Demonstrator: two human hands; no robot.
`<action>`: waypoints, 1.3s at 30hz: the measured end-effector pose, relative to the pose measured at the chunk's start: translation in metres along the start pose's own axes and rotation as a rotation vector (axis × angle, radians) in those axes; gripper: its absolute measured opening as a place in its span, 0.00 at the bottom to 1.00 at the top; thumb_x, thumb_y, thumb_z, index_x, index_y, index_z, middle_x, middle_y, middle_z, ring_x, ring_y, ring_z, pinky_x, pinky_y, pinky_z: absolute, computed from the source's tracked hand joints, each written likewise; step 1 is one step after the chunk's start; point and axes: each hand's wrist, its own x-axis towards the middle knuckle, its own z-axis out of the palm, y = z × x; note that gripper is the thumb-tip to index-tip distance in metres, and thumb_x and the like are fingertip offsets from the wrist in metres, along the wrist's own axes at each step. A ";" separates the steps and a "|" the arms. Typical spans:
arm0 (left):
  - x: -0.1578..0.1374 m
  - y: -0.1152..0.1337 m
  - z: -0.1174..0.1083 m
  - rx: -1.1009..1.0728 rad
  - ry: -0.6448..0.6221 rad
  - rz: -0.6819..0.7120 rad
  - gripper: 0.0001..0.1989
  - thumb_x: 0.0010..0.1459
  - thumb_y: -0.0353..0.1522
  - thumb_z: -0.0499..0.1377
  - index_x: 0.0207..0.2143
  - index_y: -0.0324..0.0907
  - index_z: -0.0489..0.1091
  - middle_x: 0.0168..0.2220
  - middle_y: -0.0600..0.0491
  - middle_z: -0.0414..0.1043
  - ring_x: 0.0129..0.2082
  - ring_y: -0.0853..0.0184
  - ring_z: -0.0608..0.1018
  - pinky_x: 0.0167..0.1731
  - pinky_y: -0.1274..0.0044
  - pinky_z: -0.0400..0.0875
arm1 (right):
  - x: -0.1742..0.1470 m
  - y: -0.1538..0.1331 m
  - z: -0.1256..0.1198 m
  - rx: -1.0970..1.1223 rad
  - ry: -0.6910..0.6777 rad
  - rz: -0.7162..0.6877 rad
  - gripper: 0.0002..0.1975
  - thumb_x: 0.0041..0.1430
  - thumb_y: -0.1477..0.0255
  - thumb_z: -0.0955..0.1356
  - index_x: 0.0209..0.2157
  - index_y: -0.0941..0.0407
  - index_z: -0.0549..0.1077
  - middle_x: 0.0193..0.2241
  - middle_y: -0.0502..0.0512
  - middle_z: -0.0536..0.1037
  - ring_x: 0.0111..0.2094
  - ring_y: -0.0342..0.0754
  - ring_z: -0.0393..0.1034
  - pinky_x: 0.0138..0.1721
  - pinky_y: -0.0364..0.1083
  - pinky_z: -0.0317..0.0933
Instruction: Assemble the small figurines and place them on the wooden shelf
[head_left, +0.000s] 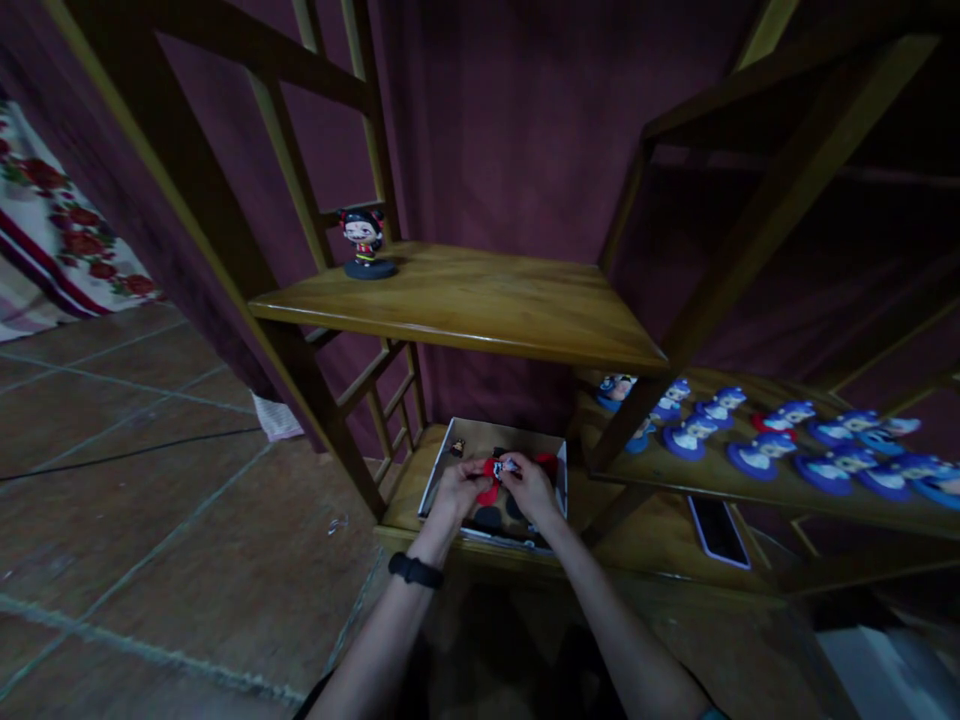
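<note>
Between my hands I hold a small red figurine (497, 472), pinched from both sides over an open cardboard box (442, 462). My left hand (459, 487) grips its red lower part; my right hand (529, 484) closes on the pale, dark-topped end, which looks like the head. Whether the two parts are joined or still apart I cannot tell; it is too small and dim.

The box sits on the lowest shelf (405, 500), right under my hands. Its walls are pale card and its floor brown. Inside I see a red piece (547, 462) just beyond my right hand, dark round discs (489, 517) beneath my fingers, and a tiny dark bit (457, 447) near the far wall. So I judge some pieces are still waiting in the box.

Above my hands and to the left, one finished figurine (365, 241) stands upright on a dark round base, alone on the upper shelf (487, 300). That shelf is smooth, glossy wood with plain grain.

To the right of my hands, a middle shelf (750, 475) carries rows of blue figurines (757, 455), rounded and glossy, with one red one among them. By that count, much of the work looks done.

Below them, right of my right hand, a phone (718, 530) lies flat, dark glass with a light rim. A black band (415, 570) wraps my left wrist. The floor (150, 500) to my left is brown tile.
</note>
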 end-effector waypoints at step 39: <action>-0.004 -0.001 -0.011 -0.296 0.052 -0.218 0.06 0.43 0.25 0.64 0.28 0.34 0.73 0.23 0.51 0.74 0.20 0.76 0.73 0.23 0.85 0.69 | -0.014 -0.021 -0.001 -0.232 -0.025 -0.243 0.17 0.55 0.75 0.62 0.48 0.51 0.66 0.41 0.55 0.71 0.41 0.48 0.67 0.43 0.46 0.60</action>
